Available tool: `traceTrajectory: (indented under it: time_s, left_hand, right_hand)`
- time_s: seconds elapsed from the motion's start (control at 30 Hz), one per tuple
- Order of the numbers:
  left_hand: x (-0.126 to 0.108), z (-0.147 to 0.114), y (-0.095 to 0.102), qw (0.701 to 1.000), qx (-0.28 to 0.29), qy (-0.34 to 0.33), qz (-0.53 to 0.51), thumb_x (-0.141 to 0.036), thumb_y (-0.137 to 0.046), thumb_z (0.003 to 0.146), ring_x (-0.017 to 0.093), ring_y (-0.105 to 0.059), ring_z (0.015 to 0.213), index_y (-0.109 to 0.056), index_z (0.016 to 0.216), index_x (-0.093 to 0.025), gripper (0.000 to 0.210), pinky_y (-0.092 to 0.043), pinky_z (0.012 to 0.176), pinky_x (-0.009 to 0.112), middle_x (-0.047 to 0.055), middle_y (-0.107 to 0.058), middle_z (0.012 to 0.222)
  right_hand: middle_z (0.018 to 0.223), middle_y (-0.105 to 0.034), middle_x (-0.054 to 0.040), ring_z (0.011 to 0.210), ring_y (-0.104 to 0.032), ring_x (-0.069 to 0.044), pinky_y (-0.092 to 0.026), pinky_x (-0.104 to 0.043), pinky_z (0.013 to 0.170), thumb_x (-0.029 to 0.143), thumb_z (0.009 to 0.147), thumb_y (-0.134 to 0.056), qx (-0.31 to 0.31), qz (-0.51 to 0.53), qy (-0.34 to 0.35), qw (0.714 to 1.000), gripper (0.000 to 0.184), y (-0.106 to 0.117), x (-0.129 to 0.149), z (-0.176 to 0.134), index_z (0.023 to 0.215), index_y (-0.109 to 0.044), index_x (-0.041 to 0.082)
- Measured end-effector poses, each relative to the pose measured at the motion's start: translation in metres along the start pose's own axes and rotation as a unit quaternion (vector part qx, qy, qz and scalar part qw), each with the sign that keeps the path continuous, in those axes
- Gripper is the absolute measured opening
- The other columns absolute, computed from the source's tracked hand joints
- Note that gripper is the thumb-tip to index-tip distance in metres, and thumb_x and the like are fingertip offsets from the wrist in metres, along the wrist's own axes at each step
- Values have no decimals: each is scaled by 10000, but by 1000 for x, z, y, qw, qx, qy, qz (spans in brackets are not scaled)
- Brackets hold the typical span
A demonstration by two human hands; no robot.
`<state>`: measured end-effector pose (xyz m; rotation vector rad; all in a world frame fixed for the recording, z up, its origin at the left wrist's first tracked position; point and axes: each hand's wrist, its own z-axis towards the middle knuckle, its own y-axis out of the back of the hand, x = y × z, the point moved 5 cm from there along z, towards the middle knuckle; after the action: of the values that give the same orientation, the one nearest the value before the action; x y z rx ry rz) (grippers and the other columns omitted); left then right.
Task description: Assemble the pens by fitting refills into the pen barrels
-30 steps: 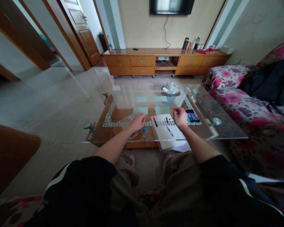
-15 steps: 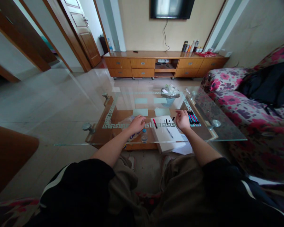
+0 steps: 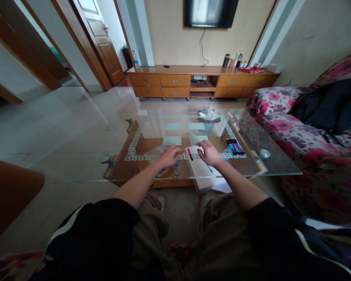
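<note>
My left hand point(image 3: 169, 155) hovers at the front half of the glass coffee table point(image 3: 152, 171), fingers loosely stretched to the right, with nothing seen in it. Across from it is my right hand point(image 3: 210, 153), thumb and fingers apart and no object showing between them. A red and black pen point(image 3: 190, 153) lies between the two hands, over a white box or stack of paper point(image 3: 197, 168). Part of a dark pen point(image 3: 210, 168) shows beside my right wrist, which hides what lies under it. Several pink, blue and black pens point(image 3: 235, 146) lie side by side farther right.
Below the glass, near my left forearm, are a clear bottle with a blue cap point(image 3: 177, 170) and a plastic bag point(image 3: 156, 151). A full waste basket point(image 3: 209, 124) stands beyond. A floral sofa point(image 3: 276, 117) with a black backpack point(image 3: 329, 103) is at the right.
My right hand has moved left from beside the row of pens to near the red and black pen. My left hand stays almost in place.
</note>
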<state>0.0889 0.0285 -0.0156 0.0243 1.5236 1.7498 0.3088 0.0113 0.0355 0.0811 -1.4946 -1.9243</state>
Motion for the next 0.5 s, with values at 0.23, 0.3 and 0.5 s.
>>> traceTrajectory:
  time_s: [0.23, 0.3, 0.5]
  left_hand:
    - [-5, 1, -5, 1000, 24, -10, 3, -354, -664, 831, 238, -581, 1060, -645, 1200, -184, 407, -474, 973, 384, 102, -595, 1106]
    - [-8, 2, -6, 1000, 24, -9, 6, -356, -660, 836, 236, -576, 1054, -661, 1180, -188, 383, -470, 972, 379, 99, -593, 1092]
    - [-18, 7, -11, 999, 31, -15, 0, -349, -643, 852, 222, -572, 1024, -704, 1086, -212, 279, -466, 950, 369, 80, -601, 1056]
  right_hand:
    - [1307, -527, -153, 1158, -480, -281, -392, -410, 1022, 117, 783, -552, 121, -38, 55, 990, 547, -33, 28, 4, 1329, -545, 136]
    - [1377, -497, -159, 1197, -460, -300, -383, -431, 1035, 124, 740, -579, 128, -39, 54, 990, 633, -36, 27, 4, 1370, -522, 137]
    - [1458, -487, -128, 1260, -444, -334, -379, -497, 1031, 179, 743, -583, 164, -48, 27, 985, 674, -41, 18, 1, 1414, -518, 193]
